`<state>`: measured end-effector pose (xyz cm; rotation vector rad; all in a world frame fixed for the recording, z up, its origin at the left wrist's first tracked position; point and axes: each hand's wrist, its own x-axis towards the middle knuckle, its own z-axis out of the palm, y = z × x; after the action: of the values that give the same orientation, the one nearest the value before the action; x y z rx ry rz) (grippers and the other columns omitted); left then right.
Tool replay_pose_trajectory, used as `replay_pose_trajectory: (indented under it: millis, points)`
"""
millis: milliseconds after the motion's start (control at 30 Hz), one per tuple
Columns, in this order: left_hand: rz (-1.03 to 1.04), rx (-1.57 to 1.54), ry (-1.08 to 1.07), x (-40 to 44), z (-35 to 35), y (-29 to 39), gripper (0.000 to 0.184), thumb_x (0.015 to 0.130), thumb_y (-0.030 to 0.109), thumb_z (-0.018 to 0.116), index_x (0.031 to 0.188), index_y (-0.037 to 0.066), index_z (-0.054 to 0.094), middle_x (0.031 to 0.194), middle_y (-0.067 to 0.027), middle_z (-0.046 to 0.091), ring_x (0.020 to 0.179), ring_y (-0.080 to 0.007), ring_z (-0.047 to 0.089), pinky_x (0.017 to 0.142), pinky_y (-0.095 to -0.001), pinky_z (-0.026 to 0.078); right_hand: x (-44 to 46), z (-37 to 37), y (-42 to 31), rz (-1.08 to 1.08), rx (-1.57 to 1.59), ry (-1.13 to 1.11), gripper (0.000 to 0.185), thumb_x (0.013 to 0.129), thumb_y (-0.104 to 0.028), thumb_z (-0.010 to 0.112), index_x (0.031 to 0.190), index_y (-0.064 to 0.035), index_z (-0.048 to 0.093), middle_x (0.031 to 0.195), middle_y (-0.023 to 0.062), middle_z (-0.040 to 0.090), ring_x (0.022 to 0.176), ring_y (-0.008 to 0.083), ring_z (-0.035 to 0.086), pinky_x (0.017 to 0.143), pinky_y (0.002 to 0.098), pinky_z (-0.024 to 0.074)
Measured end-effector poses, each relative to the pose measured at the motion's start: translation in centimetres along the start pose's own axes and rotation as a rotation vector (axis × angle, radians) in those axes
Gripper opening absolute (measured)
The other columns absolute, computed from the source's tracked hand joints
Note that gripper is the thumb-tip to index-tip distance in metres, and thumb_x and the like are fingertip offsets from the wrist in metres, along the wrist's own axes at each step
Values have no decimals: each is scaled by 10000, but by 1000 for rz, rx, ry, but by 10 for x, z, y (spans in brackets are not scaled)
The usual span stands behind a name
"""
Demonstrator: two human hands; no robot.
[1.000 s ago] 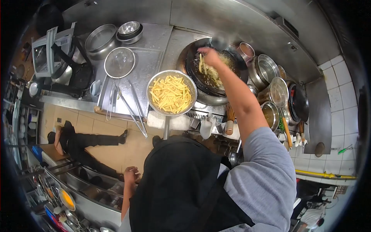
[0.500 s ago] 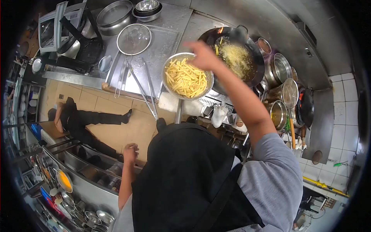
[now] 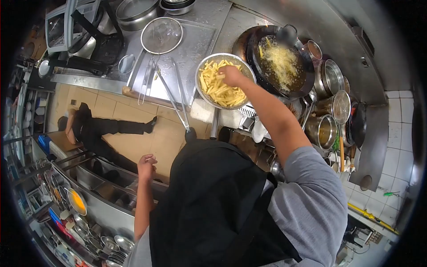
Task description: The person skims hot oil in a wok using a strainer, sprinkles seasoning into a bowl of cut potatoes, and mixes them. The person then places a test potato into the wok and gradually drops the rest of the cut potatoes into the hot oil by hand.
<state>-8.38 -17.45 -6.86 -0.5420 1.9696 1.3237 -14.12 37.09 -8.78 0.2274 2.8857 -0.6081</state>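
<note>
A sieve (image 3: pixel 162 35) lies on the counter (image 3: pixel 207 15), upper left of centre, above tongs (image 3: pixel 180 91) that reach past the counter's edge. At left are the tan floor (image 3: pixel 133 109) and a person (image 3: pixel 100 127) in dark clothes. Metal pots (image 3: pixel 327 131) cluster at right, near white tiles (image 3: pixel 393 155). A yellow pipe (image 3: pixel 371 217) crosses the lower right; steel bowls (image 3: pixel 123 242) sit lower left.

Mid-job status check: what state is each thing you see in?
Right hand: in among the fries
Left hand: empty, loosely bent
French fries: heaped, pale yellow
Long-handled metal pan: upright, holding the fries
Wok: contents frothing
Tongs: lying down, arms spread
Mesh strainer: lying, empty
</note>
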Motion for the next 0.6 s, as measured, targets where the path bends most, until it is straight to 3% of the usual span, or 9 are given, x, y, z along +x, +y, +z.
replay_pose_trajectory:
  millis: [67, 133, 167, 300, 400, 600]
  points:
    - [-5, -22, -45, 2, 5, 1, 315, 888, 141, 625, 1164, 11, 550, 881, -99, 629, 523, -101, 482, 459, -236, 375, -6, -23, -7, -9, 36, 124, 433, 710, -81, 724, 1137, -95, 655, 977, 197, 680, 932, 321, 670, 825, 393, 531]
    - [-48, -60, -81, 6, 15, 8, 323, 881, 132, 616, 1175, 17, 546, 890, -96, 627, 532, -96, 482, 470, -229, 375, -22, -58, -25, 346, 490, 16, 383, 725, -66, 740, 1099, -33, 661, 910, 190, 695, 751, 287, 698, 667, 361, 560]
    - [-48, -59, -86, 9, 20, 12, 323, 881, 132, 616, 1175, 17, 546, 890, -96, 627, 532, -96, 482, 470, -229, 375, -19, -48, -12, 382, 687, 107, 365, 762, -48, 734, 1109, 18, 643, 831, 149, 687, 616, 233, 677, 528, 321, 537]
    - [16, -60, -157, 19, 43, 34, 313, 886, 124, 596, 1177, 23, 543, 873, -86, 622, 536, -90, 480, 474, -223, 376, -21, -28, 1, 365, 921, 201, 355, 780, -46, 738, 1115, 24, 644, 803, 111, 670, 576, 159, 622, 491, 306, 520]
    - [54, -57, -189, 21, 56, 48, 300, 885, 107, 575, 1172, 24, 545, 863, -80, 619, 533, -90, 481, 473, -222, 377, -35, -37, -16, 418, 780, 177, 307, 795, -57, 732, 1085, 9, 657, 806, 94, 668, 566, 145, 598, 487, 304, 514]
    - [60, -1, -210, 28, 73, 50, 278, 863, 53, 549, 1139, 25, 556, 890, -68, 610, 531, -98, 502, 459, -220, 375, -52, -28, -32, 473, 924, 152, 215, 813, -87, 730, 1017, -30, 697, 818, 69, 681, 587, 131, 589, 498, 287, 491]
